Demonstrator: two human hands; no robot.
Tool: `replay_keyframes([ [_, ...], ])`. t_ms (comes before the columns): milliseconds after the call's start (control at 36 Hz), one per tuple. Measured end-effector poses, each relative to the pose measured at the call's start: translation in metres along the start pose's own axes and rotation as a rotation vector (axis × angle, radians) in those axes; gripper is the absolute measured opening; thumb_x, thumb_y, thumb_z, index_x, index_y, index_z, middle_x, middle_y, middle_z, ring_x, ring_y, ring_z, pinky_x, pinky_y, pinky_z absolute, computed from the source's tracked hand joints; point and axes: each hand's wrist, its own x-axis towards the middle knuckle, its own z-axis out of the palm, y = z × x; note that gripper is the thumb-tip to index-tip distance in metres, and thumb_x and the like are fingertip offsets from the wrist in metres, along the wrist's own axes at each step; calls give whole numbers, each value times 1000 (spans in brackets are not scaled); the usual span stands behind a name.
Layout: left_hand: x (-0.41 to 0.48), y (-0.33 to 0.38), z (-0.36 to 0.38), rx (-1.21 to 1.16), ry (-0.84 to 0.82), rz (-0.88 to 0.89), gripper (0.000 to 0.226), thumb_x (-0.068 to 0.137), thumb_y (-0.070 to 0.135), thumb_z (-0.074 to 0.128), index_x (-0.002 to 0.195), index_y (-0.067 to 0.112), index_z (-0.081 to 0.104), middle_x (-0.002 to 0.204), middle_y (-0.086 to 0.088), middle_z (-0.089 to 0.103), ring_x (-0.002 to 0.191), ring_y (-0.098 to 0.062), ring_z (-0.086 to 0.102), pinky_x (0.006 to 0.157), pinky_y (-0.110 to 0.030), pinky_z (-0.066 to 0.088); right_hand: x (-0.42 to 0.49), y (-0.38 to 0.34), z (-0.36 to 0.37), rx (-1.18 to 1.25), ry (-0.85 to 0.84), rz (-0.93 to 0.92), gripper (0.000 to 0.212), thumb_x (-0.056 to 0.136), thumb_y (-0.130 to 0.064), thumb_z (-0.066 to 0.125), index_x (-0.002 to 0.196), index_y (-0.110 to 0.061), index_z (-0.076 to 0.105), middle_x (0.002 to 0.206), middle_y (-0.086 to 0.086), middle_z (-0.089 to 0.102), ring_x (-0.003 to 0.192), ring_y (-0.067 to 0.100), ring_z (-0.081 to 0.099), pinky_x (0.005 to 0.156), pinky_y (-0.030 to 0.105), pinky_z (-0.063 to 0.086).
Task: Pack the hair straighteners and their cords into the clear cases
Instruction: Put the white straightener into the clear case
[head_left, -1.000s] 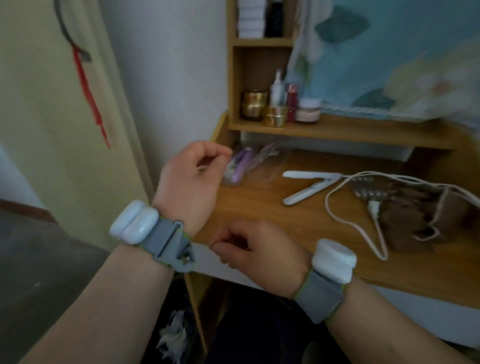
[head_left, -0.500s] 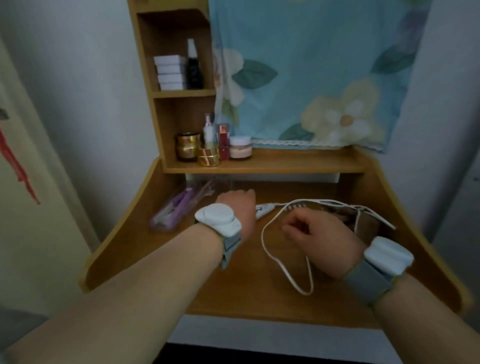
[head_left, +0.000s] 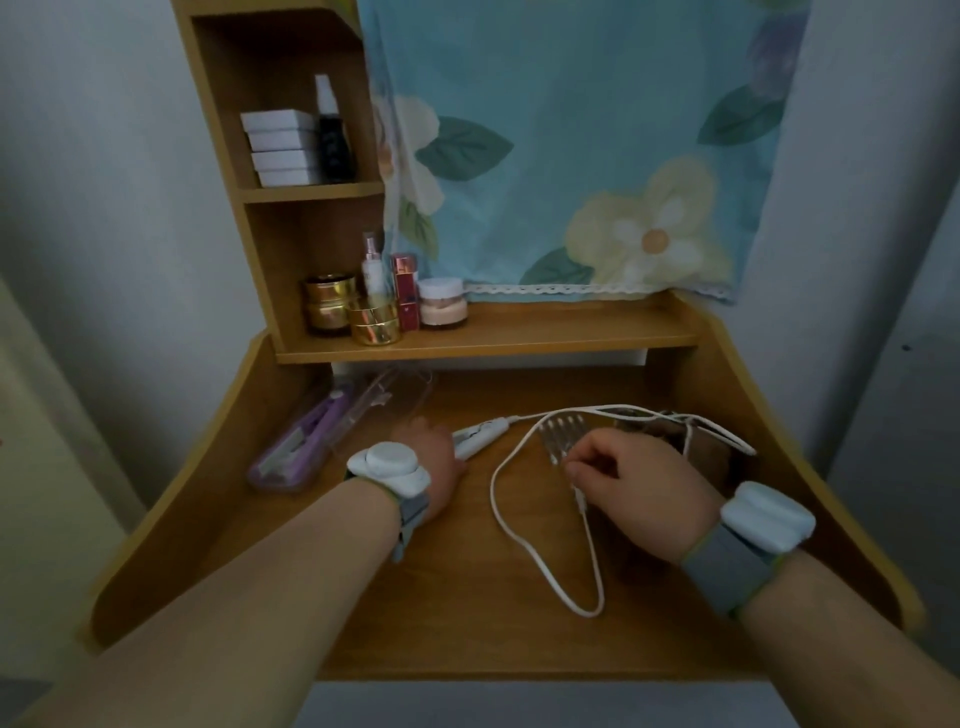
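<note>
Resting: the left hand (head_left: 434, 462) is laid on the wooden desk (head_left: 415, 597), at the near end of the white hair straightener (head_left: 480, 435)
Left grip: the fingers are hidden behind the back of the hand and the white wrist device (head_left: 389, 467), so whether the straightener is held cannot be told
Right hand (head_left: 639, 493): held knuckles up over the middle of the desk, fingers curled downward
Right grip: the white cord (head_left: 524, 551) is seen running under the curled fingertips, where it appears to be pinched near its plug end
White hair straightener: laid flat on the desk, angled from the left hand toward the back right, its far end joined to the cord
White cord: trailed from the straightener toward the right, with a long loop laid on the desk toward the front edge, between the two forearms
Purple hair straightener (head_left: 306, 431): seen inside a clear case (head_left: 291, 462) at the left side of the desk
Second clear case (head_left: 400, 395): laid just behind the left hand, under the shelf; only faintly seen
Brown item (head_left: 691, 441): placed behind the right hand, crossed by the cord; too dim to be identified
Shelf (head_left: 519, 332): gold jars (head_left: 337, 306), small bottles and a pink jar (head_left: 441, 304) are stood at its left end
Upper shelf: white boxes (head_left: 280, 148) are stacked beside a dark bottle (head_left: 335, 140)
Backdrop: a blue floral cloth (head_left: 571, 156) is hung above the shelf
</note>
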Motion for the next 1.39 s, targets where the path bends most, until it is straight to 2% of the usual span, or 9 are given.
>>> replay_keyframes([
  [250,-20,-22,1,-212,277,2,42,95,36,47,134,18,43,129,-5,45,114,-22,48,95,-33,43,9,-8,1,33,146,22,8,93,-34,51,99,-33,58,94,-15,57,84,-1,54,68,12,39],
  [361,-30,-32,-10,-277,351,94,45,94,32,51,136,22,39,132,0,44,115,-15,49,95,-27,42,17,-16,-11,42,354,37,31,90,-34,59,119,-31,52,120,-9,46,97,7,53,81,23,48],
  [472,-39,-39,-17,-307,386,149,49,93,31,53,139,23,35,133,2,46,116,-13,50,95,-24,40,26,-23,-22,-104,338,156,56,88,-36,61,138,-25,36,143,1,33,111,20,55,85,27,46],
  [611,-45,-34,-16,-345,331,185,59,92,26,55,144,25,27,138,2,42,120,-13,47,98,-24,38,34,-18,-25,-217,237,163,26,97,-29,47,119,-20,59,111,0,64,97,17,59,78,27,45],
  [722,-44,-28,-20,-463,315,134,56,94,25,53,143,24,27,137,2,43,117,-13,49,87,-19,35,28,-26,-34,-4,327,13,15,96,-31,48,99,-30,63,84,-12,64,72,3,61,64,21,45],
  [917,-34,-13,-51,-723,304,122,59,86,26,66,136,25,35,131,2,51,119,-17,51,95,-32,45,11,-57,-55,397,336,-151,11,93,-24,57,91,-32,64,77,-11,66,51,-8,57,47,8,42],
  [1083,-23,-15,-57,-829,303,147,30,84,19,67,107,33,52,101,15,58,94,-3,55,70,-13,42,-2,-65,-50,307,133,-277,18,89,-25,61,91,-43,65,79,-27,64,73,-12,56,62,5,42],
  [1222,-25,-24,-42,-620,234,107,51,66,58,66,114,44,58,118,7,57,103,-10,56,90,-29,48,-4,-57,-32,109,33,-276,17,89,-28,61,97,-41,67,88,-22,60,85,-6,55,76,11,43],
  [1389,-30,-31,-25,-875,78,-123,47,93,3,51,138,14,40,108,-8,58,63,-15,57,44,-18,47,-9,-59,-8,-81,-98,-251,23,95,-34,51,114,-36,63,109,-17,59,98,-2,53,90,16,42],
])
